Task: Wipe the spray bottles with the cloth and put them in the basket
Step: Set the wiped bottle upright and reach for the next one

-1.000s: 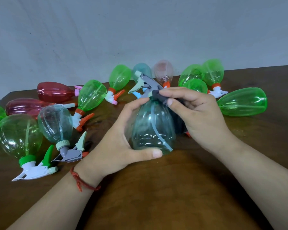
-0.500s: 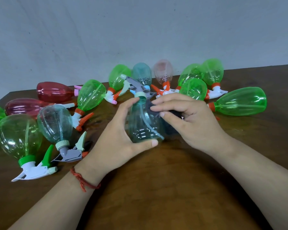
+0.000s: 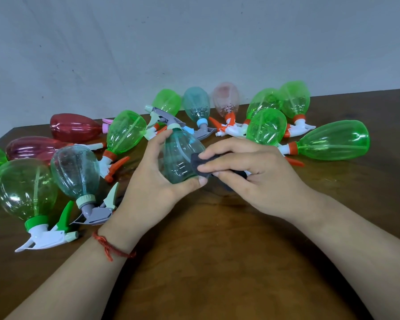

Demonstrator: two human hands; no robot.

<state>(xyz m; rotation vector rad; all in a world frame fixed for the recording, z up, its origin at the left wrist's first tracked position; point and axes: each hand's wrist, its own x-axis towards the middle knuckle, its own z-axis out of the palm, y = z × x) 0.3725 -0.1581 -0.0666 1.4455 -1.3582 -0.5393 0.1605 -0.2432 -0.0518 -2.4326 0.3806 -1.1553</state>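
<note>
Currently held: a teal spray bottle (image 3: 180,158), over the middle of the table, tilted so that its grey sprayer head (image 3: 164,116) points away toward the wall.
Left hand (image 3: 153,181): curled round the bottle's left side, thumb under the near end, fingertips up by the neck.
Right hand (image 3: 259,176): pinches a dark cloth (image 3: 200,162) between thumb and fingers and presses it against the bottle's right side.
Cloth: bunched, mostly hidden under the fingers; one fold touches the teal plastic.
Left wrist: a red thread bracelet (image 3: 109,245).
Left of the hands: a green-collared bottle (image 3: 24,188) with a white trigger, a second teal bottle (image 3: 75,172) with a grey sprayer just beside it, and an orange-collared green bottle (image 3: 126,131) behind, all lying on the wood.
Far left: two red bottles (image 3: 75,127) on their sides.
Back row: a pale teal bottle (image 3: 196,103) and a pink bottle (image 3: 225,98) side by side, with a green cluster (image 3: 266,127) to their right.
Right: a large green bottle (image 3: 333,140) on its side, collar toward the right hand.
Surface: dark wooden table (image 3: 217,262).
Behind: a plain pale wall (image 3: 194,42).
</note>
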